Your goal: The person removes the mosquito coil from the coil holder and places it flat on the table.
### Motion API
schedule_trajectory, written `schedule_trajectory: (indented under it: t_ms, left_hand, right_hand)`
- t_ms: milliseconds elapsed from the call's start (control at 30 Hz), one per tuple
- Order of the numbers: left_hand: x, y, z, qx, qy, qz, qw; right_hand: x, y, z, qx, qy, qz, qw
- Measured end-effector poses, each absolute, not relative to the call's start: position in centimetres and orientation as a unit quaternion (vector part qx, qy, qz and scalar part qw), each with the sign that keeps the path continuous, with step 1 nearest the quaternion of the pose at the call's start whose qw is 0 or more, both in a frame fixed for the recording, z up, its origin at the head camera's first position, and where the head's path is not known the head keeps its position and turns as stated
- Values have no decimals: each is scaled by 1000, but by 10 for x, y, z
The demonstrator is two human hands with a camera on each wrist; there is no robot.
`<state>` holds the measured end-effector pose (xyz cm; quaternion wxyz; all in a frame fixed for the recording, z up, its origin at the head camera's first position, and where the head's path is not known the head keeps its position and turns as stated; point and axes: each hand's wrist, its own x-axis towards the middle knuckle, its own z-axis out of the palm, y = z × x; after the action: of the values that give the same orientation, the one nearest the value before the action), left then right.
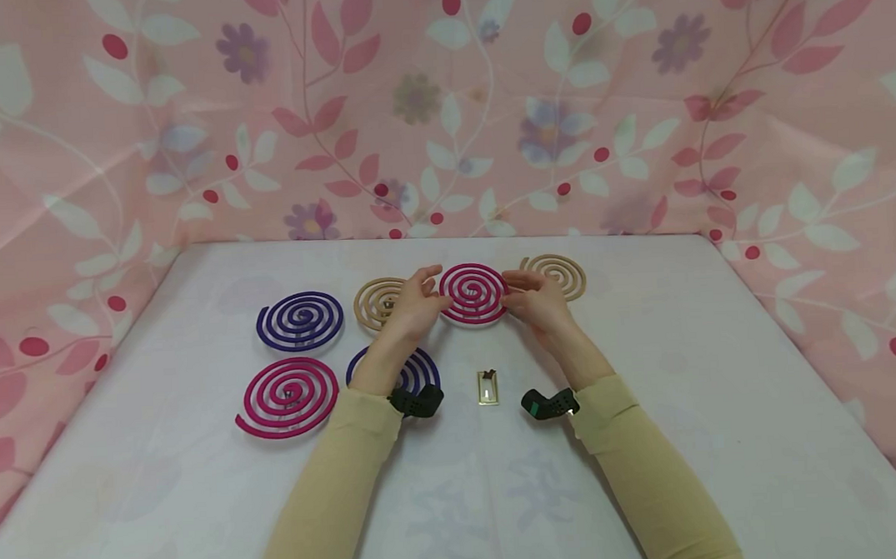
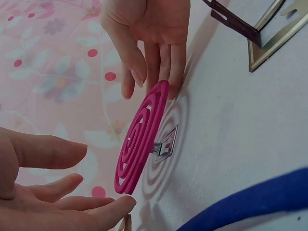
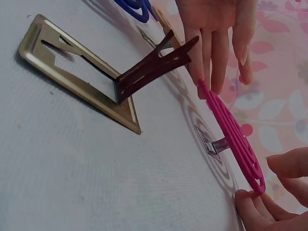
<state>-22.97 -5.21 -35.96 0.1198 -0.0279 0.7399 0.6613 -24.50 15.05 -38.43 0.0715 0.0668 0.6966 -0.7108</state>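
A pink mosquito coil (image 1: 474, 293) sits on a small metal coil stand (image 2: 167, 145), raised above the white table. My left hand (image 1: 416, 304) is at its left rim, with fingertips touching the edge and thumb apart. On the opposite side, my right hand (image 1: 539, 302) has loosely extended fingers right at the rim. Both wrist views show the coil (image 3: 236, 137) between the two hands, its spiral shadow below. Closer to me lies a bare gold-coloured stand (image 1: 487, 388) with its forked prong bent up.
Left of the hands are a tan coil (image 1: 366, 304), a purple-blue coil (image 1: 300, 321), another pink coil (image 1: 288, 397) and a second purple-blue coil (image 1: 424, 368) partly under the left forearm. Another tan coil (image 1: 568, 276) lies behind the right hand. A floral cloth (image 1: 442, 146) hangs behind the table.
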Motion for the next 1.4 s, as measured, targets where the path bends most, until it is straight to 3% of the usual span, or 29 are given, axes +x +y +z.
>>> schedule_trajectory:
  t_ms: [833,1400]
  left_hand:
    - [-230,-50,-359,-28,734,664,139]
    - [-230,-46,-360,-24,706,698,115]
  right_hand:
    - [-244,151,-384,79,699,-706,87]
    - [-245,150,-378,71,667,-737,80]
